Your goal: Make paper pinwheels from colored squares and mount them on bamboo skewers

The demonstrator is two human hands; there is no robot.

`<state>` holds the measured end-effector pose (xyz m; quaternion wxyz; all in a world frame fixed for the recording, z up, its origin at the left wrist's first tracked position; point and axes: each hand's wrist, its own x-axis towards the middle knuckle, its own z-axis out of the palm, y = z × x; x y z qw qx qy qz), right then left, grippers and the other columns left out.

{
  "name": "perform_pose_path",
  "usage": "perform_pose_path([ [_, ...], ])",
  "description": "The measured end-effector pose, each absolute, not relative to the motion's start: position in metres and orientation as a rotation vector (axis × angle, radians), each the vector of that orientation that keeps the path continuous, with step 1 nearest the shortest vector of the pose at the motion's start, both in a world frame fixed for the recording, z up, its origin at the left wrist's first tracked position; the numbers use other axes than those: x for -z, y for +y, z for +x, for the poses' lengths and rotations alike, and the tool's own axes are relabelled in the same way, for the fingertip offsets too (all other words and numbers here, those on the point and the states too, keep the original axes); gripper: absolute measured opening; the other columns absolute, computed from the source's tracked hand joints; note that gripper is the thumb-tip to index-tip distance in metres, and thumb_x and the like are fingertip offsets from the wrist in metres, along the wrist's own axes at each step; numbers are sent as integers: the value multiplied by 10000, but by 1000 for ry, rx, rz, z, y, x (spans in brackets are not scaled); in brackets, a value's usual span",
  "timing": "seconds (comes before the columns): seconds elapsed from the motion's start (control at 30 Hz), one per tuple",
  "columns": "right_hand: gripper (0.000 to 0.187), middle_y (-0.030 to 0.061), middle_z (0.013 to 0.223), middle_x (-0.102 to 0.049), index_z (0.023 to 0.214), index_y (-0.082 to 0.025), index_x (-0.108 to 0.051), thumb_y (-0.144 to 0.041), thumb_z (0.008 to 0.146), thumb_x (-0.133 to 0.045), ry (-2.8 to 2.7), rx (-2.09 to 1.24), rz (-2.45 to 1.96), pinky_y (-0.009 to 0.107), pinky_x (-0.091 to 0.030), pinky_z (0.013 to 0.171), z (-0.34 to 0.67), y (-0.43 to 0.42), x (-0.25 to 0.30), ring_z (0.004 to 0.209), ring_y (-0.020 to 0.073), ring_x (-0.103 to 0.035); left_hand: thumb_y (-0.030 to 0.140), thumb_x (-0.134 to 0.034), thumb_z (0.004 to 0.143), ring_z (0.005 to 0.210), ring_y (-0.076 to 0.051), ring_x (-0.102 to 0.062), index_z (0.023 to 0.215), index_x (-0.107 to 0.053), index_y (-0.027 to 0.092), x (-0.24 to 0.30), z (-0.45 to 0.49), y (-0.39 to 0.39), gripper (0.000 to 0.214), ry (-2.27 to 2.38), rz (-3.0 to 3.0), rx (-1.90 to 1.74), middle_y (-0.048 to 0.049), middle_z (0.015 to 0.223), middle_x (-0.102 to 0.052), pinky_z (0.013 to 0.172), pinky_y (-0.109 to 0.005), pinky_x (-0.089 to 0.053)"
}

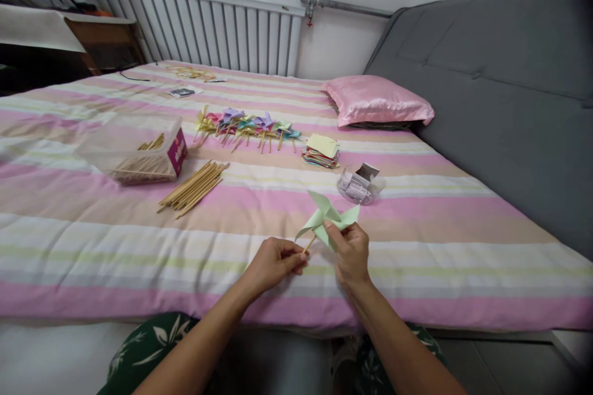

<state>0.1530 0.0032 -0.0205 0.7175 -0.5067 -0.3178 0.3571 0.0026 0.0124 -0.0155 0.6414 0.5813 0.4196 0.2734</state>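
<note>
A pale green paper pinwheel (319, 217) is held up over the near part of the bed. My left hand (280, 257) pinches its thin wooden stick (309, 244). At the pinwheel's middle, my right hand (351, 249) grips the paper with its thumb in front; the fingers behind are partly hidden. Just beyond lies a clear round container (361, 184) with small packets in it. A stack of coloured paper squares (323, 148), pale yellow on top, sits behind that. Off to the left is a loose bundle of wooden sticks (192, 188).
Several finished pinwheels (250, 123) in mixed colours lie in a row farther back. A clear plastic box (134, 151) holds more sticks. The striped bedsheet (259, 197) runs toward a radiator (208, 28); a pink pillow (377, 100) rests by the grey headboard (500, 62).
</note>
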Motion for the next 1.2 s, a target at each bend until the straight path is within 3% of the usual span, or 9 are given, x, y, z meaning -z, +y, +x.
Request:
perform_pose_path([
  [0.5,277,15,689,-641,752,-139,-623,-367,644,-738,-664,-765,-1126,255,-445,605,153,5,23,627,129,-568,327,-719,638,544,-143,-633,736,-645,112,19,4,14,248,1041,1203,-660,-70,689,-684,545,-236,-469],
  [0.7,265,38,796,-652,850,-154,-622,-385,729,-670,-758,-838,-1019,267,-452,666,153,2,18,726,149,-589,355,-725,639,538,-142,-642,747,-632,109,17,4,15,285,1033,1176,-724,-81,715,-697,542,-234,-473],
  [0.87,310,58,911,-648,950,-171,-636,-412,754,-634,-782,-874,-1061,252,-439,630,155,2,19,778,159,-580,354,-736,631,516,-142,-638,740,-610,109,10,5,17,296,1081,1103,-810,-92,736,-709,508,-232,-456],
  [1.07,290,28,761,-634,971,-166,-631,-369,764,-641,-851,-924,-1034,245,-402,599,154,1,21,645,117,-528,337,-720,658,540,-134,-635,780,-621,101,6,3,18,284,1129,1071,-895,-96,740,-714,493,-214,-425],
  [1.2,264,32,779,-647,955,-170,-624,-355,767,-647,-852,-947,-1020,240,-393,593,153,1,21,651,114,-534,318,-695,693,546,-121,-631,816,-617,92,5,3,18,269,1135,1068,-900,-99,767,-716,500,-205,-414],
])
